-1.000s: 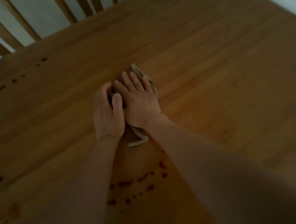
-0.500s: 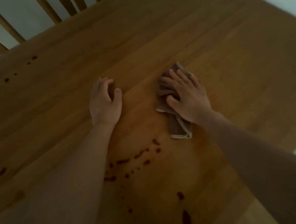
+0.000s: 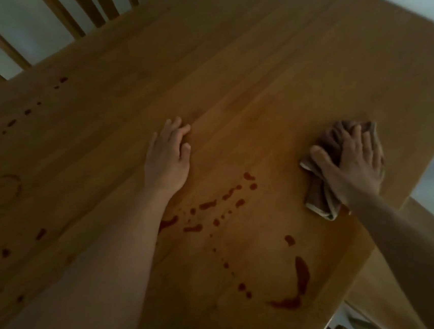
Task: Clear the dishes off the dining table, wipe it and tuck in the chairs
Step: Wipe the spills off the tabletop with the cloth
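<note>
I see the right hand (image 3: 351,162) pressed flat on a brown cloth (image 3: 320,199), fingers spread w/ thumb out to the left, palm down on top rather than gripping around it. Cloth is bunched and folded, pale edging showing at its near end. Its long axis runs roughly near-to-far, tilted a bit to the right at the far end; near end pokes out below the wrist, far end just past the fingertips. It sits on the right part of the wooden table (image 3: 254,68), near the right edge.

Left hand (image 3: 168,161) lies palm-down on bare wood mid-table, fingers loosely curled, holding nothing, well apart from the cloth.

Dark red spill drops (image 3: 209,205) lie between and nearer than the two hands, w/ a longer curved streak (image 3: 302,275) toward the near-right corner. More small drops (image 3: 11,122) trail along the far-left side. Chair back (image 3: 82,15) w/ slats stands at the far edge.
</note>
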{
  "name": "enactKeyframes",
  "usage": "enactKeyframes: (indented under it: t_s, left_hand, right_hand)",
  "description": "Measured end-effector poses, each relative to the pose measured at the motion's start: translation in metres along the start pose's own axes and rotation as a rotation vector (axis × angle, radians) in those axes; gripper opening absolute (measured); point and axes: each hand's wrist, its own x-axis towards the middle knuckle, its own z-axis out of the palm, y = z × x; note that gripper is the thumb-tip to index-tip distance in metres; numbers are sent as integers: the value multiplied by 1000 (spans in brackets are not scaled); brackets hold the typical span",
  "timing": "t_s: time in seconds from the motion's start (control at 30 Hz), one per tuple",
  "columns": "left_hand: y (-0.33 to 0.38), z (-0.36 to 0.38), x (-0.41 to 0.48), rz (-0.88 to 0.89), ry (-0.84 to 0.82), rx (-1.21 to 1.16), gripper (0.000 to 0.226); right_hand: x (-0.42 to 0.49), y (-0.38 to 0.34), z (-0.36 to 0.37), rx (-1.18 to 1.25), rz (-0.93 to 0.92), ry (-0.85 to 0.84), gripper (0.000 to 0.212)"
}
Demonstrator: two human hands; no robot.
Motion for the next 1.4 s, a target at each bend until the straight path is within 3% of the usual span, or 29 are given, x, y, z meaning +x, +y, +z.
enactKeyframes:
  t_s: [0.13, 0.4, 0.6, 0.83, 1.1, 1.4]
  left_hand:
    - [3, 6, 0, -21, 5, 46, 44]
    - [6, 3, -2, -58, -13, -66, 84]
    - [9, 4, -6, -98, 14, -98, 79]
    - [13, 1, -7, -134, 38, -143, 74]
    - [4, 4, 0, -107, -64, -15, 67]
    - [7, -8, -3, -107, -148, -35, 61]
  right_hand:
    - [-12, -55, 26, -55, -114, 18, 77]
    - [11, -184, 70, -94, -487, -88, 72]
    - [35, -230, 86, -164, -711, -152, 65]
    - [56, -218, 77, -117, -881, -187, 63]
    - [84, -138, 46, -81, -739, -117, 64]
    - [54, -45, 14, -15, -459, -83, 66]
